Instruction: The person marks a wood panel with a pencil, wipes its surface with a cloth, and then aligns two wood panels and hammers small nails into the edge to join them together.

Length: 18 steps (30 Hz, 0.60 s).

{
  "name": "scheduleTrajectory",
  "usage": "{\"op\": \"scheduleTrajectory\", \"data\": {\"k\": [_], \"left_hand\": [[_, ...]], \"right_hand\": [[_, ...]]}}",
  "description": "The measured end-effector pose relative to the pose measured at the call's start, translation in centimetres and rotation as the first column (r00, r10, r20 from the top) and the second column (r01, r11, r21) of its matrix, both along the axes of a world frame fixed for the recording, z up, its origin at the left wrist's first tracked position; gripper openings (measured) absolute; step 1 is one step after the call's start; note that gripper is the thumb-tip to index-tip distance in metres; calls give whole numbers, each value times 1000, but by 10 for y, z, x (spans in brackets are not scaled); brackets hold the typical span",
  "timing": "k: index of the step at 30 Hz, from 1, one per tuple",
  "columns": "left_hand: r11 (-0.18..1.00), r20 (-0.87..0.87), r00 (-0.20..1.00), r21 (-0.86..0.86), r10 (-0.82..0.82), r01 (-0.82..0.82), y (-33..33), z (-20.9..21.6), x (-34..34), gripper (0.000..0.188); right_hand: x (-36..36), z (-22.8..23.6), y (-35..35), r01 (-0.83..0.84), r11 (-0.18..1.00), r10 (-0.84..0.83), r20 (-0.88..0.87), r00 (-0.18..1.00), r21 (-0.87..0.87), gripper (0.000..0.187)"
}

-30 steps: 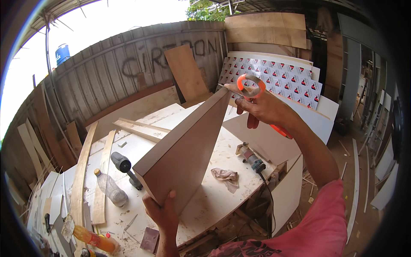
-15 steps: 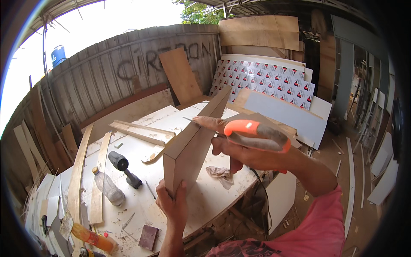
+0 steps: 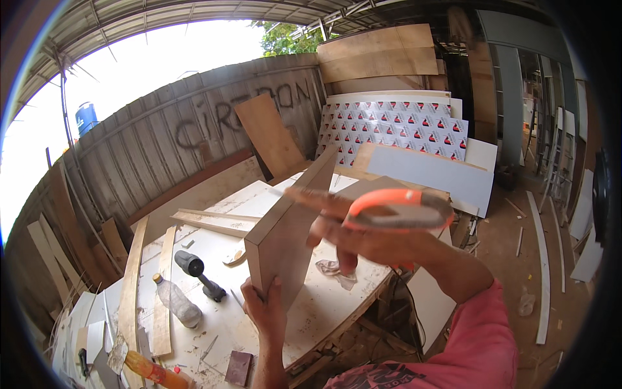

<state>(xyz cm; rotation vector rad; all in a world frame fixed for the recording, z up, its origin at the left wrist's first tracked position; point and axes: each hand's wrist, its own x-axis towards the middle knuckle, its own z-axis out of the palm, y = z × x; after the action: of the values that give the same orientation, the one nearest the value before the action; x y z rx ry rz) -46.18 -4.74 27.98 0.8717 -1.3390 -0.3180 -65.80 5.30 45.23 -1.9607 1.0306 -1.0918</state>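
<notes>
A long, thick panel (image 3: 285, 243) with a pale face stands on edge, slanting away from me across the worktable. Its near lower end is gripped by my left hand (image 3: 267, 310), thumb on one face and fingers on the other. Closed around a pair of scissors (image 3: 395, 198) with orange-and-grey handles, my right hand (image 3: 376, 243) is over the panel's top edge. The index finger stretches along the blade, whose tip is near that edge; motion blur hides whether it touches. A crumpled cloth (image 3: 337, 272) lies beyond the panel, below my right hand.
On the white worktable (image 3: 311, 327) lie a dark cordless tool (image 3: 199, 275), a clear bottle (image 3: 176, 301), an orange bottle (image 3: 152, 371), a dark red block (image 3: 239, 368) and wooden strips (image 3: 133, 292). Sheets (image 3: 395, 126) lean at the back. Offcuts (image 3: 541, 272) lie on the floor at right.
The whole view has shifted slightly. My right hand and the scissors have lifted a little from the panel's top edge and are blurred. My left hand keeps its hold on the panel.
</notes>
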Motion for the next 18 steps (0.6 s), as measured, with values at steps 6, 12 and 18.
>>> {"op": "scheduleTrajectory", "data": {"k": [6, 12, 18], "left_hand": [[999, -3, 999, 10, -45, 45, 4, -1, -8, 32], [995, -49, 999, 100, 2, 3, 7, -2, -3, 39], [995, -28, 997, 73, 68, -66, 6, -4, -5, 40]], "right_hand": [[-114, 8, -71, 506, 856, -517, -135, 846, -104, 47], [-148, 22, -122, 350, 931, -365, -343, 865, -108, 46], [-150, 24, -137, 317, 945, -322, -402, 857, -81, 46]]}}
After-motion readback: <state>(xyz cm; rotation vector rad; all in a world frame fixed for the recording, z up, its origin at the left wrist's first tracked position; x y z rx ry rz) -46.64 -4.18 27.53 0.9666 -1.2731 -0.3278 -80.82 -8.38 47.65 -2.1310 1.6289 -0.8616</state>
